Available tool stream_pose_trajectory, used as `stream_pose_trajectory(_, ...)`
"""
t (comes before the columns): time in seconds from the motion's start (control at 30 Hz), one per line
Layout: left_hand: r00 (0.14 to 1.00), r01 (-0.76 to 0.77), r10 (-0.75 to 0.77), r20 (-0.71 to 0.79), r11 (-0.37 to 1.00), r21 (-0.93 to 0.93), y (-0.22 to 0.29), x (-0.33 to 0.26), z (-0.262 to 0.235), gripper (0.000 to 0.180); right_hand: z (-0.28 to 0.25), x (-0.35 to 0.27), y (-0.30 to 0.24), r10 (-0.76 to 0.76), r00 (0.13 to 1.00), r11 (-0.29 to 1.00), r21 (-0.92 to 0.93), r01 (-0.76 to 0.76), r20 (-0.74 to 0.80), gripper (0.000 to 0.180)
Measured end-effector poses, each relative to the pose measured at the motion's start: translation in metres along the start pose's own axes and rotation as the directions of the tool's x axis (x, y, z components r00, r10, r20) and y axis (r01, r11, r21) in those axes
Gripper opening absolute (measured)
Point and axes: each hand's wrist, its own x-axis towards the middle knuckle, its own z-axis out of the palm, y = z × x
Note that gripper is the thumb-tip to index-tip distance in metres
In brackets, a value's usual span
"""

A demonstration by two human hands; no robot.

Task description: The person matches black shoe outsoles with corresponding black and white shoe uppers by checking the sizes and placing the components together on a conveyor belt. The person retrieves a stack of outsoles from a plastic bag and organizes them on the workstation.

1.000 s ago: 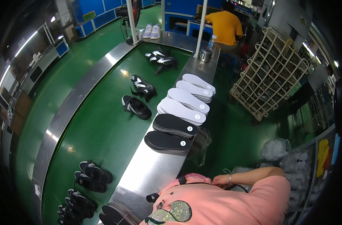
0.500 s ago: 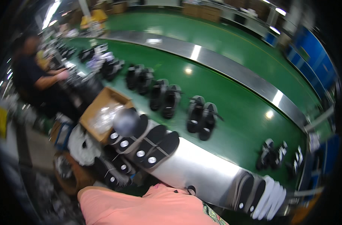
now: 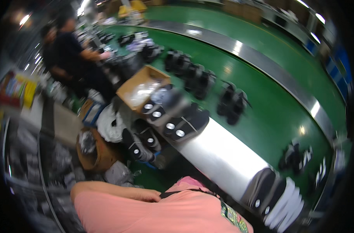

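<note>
My left hand [image 3: 151,195] rests at my waist against the pink shirt, beside a black strap [image 3: 177,191]. Its fingers are tucked in and partly hidden, so their grip does not show. My right hand is out of the picture. In front of me, banded stacks of black insoles [image 3: 190,122] with round white stickers lie on a metal ledge [image 3: 227,143]. More black insoles [image 3: 268,190] and a fan of white insoles [image 3: 287,207] lie at its right end. Neither stack is touched by my left hand.
Pairs of black shoes [image 3: 233,103] stand on the green conveyor belt [image 3: 262,116]. An open carton [image 3: 124,91] with clear plastic bags sits at the ledge's left end. More insole bundles [image 3: 136,145] and a white roll [image 3: 109,124] are lower left. Two people [image 3: 74,50] stand beyond.
My view has swung left, so the ledge and shoes shift right in the picture. My left forearm and hand have come into sight at my waist. A second person now shows at left.
</note>
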Motion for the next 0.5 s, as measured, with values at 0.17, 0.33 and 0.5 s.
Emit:
stream_pose_trajectory(0.17, 0.999, 0.033, -0.041, 0.022, 0.959, 0.283, 0.060, 0.039, 0.053, 0.018, -0.010, -0.025, 0.078, -0.003, 0.966, 0.983, 0.178, -0.044, 0.258, 0.035)
stream_pose_trajectory(0.33, 0.990, 0.075, -0.135, 0.034, 0.728, 0.682, 0.080, 0.123, 0.073, 0.024, 0.002, -0.046, 0.090, -0.312, 0.941, 0.926, -0.178, 0.332, 0.131, 0.027)
stream_pose_trajectory(0.5, 0.955, 0.072, -0.296, 0.037, 0.348, 0.935, 0.101, 0.201, 0.136, 0.023, 0.031, -0.037, 0.153, -0.881, 0.457, 0.473, -0.164, 0.866, -0.124, 0.021)
